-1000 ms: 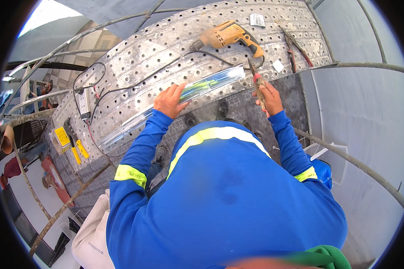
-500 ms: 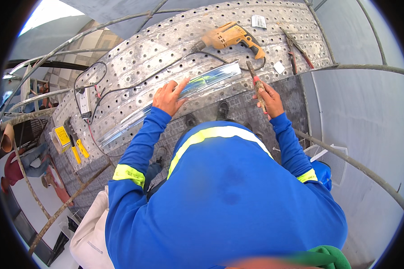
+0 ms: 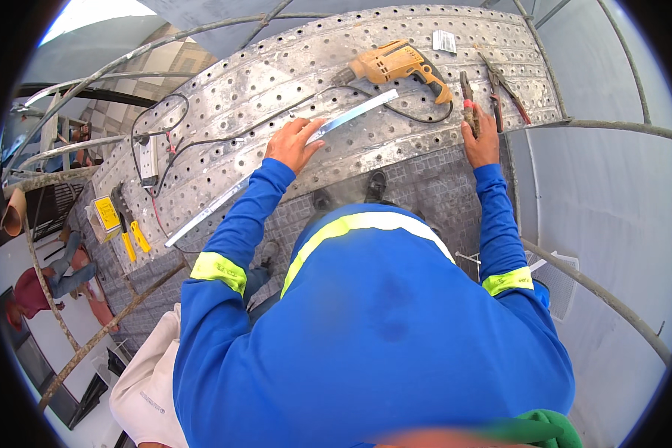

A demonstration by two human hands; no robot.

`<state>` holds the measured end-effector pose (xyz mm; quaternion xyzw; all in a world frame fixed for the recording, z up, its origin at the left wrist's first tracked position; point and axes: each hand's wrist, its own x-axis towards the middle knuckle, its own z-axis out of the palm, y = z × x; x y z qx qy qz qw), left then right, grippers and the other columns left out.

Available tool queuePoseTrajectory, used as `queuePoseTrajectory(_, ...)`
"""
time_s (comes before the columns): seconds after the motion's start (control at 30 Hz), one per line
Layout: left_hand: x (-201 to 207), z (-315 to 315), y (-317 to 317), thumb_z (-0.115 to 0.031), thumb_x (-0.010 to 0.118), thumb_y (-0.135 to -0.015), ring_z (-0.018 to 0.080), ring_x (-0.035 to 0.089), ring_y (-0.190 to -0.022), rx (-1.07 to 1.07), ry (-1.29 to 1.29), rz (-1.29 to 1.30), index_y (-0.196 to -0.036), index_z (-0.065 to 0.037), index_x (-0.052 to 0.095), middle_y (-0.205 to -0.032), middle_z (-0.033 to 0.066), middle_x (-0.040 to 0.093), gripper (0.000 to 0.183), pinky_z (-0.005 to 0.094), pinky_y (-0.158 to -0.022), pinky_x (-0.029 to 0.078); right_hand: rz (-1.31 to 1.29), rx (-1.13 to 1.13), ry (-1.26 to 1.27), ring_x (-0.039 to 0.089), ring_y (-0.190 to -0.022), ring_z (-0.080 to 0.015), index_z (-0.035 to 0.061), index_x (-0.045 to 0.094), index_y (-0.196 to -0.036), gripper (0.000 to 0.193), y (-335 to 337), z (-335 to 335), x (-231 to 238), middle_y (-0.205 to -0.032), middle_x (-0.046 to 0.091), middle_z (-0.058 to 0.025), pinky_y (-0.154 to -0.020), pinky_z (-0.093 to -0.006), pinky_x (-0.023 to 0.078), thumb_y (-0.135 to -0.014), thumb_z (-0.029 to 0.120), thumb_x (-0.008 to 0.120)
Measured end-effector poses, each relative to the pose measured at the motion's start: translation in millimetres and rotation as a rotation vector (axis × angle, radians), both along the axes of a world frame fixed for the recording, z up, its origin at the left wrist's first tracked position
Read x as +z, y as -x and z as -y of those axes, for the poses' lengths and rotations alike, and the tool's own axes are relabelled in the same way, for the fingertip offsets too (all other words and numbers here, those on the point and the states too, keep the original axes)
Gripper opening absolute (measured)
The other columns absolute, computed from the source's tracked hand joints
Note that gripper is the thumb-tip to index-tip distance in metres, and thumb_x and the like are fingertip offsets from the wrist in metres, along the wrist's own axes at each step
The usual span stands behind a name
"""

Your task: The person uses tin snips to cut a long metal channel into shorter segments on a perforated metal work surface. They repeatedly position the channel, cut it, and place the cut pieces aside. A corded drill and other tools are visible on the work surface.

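Observation:
A long, thin shiny metal strip (image 3: 355,113) lies slantwise over the perforated metal platform (image 3: 276,56). My left hand (image 3: 290,145) grips it near its middle, the forefinger on the far side and the thumb on the near side. Farther right, my right hand (image 3: 481,140) is closed around the lower part of a narrow tool (image 3: 467,93). The tool has a dark metal end, a red band and a grimy handle; its exact kind is unclear. It is low over the platform, just left of red-handled pincers (image 3: 495,88). A yellow-orange power drill (image 3: 396,63) lies beyond both hands.
A black cable (image 3: 235,137) runs across the platform near a white power strip (image 3: 148,162). Yellow-handled snips (image 3: 132,233) and a yellow box (image 3: 107,214) lie at the left end. Scaffold tubes (image 3: 605,295) surround the platform. Another person (image 3: 33,291) is below at left.
My right hand has moved right and away from me, bringing the narrow tool beside the pincers. The metal strip, blurred and broad before, now shows as a narrow, sharp band under my left hand.

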<state>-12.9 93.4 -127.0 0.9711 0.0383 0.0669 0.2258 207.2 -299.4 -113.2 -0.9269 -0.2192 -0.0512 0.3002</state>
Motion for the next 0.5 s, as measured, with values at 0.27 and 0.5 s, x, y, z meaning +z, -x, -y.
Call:
queuePoseTrajectory(0.27,-6.2,29.2,9.7,-0.025,0.081,-0.084,0.0258,0.066,-0.11,0.118,0.024,0.121,-0.124,-0.021,0.072,-0.119,0.0026,0.07,0.042,0.0407,-0.091,0.053,0.119,0.086,0.118,0.059,-0.113,-0.0329,0.0003,0.049,-0.149,0.056,-74.1,-33.1,8.2,-0.122,0.06,-0.0191,-0.097,-0.0419,0.049,-0.099,0.021,0.063)
queuePoseTrajectory(0.5,-14.3,35.1,31.0,-0.029,0.088,-0.074,0.0313,0.053,-0.121,0.219,-0.042,0.044,-0.135,-0.013,0.062,-0.129,0.0087,0.059,0.068,0.0461,-0.1,0.042,-0.694,0.535,-0.297,0.063,-0.097,-0.0158,0.0024,0.04,-0.156,0.054,93.6,-61.2,29.6,-0.135,0.055,-0.0138,-0.074,-0.0277,0.053,-0.105,0.016,0.049)
